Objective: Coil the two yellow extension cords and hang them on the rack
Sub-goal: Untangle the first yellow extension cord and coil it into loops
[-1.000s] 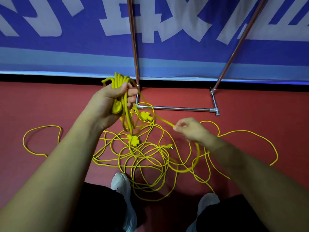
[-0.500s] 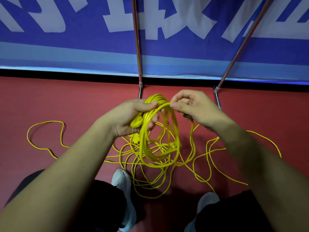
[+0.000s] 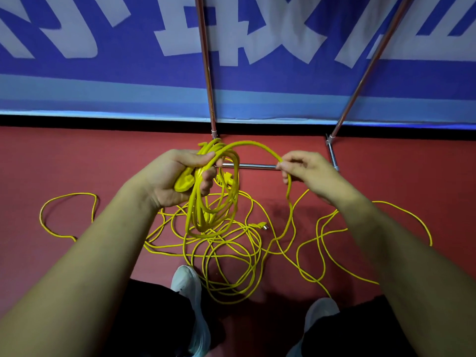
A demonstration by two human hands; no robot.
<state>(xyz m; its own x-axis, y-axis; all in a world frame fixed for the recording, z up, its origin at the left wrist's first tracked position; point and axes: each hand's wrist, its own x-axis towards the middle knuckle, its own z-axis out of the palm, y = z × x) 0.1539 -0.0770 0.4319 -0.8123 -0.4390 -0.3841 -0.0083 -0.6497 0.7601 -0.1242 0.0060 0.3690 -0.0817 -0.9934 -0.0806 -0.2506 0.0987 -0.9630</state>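
Observation:
My left hand [image 3: 177,179] grips a bundle of several yellow cord loops [image 3: 213,204] with a yellow socket end in the palm; the loops hang below the hand. A strand arches from the bundle to my right hand [image 3: 306,171], which pinches it between thumb and fingers, and drops from there to the floor. The remaining yellow cord [image 3: 231,256] lies tangled on the red floor between my feet and the rack, with a plug [image 3: 262,225] lying in it. The rack's metal base bar [image 3: 255,165] and two uprights [image 3: 206,73] stand just beyond my hands.
A blue and white banner [image 3: 128,81] covers the wall behind the rack. Loose cord loops spread left [image 3: 67,197] and right [image 3: 401,210] over the red floor. My two light shoes [image 3: 189,287] stand at the tangle's near edge.
My right hand has moved away to the right from the bundle, drawing a fresh arch of cord out. My left hand keeps hold of the loops, slightly higher than before.

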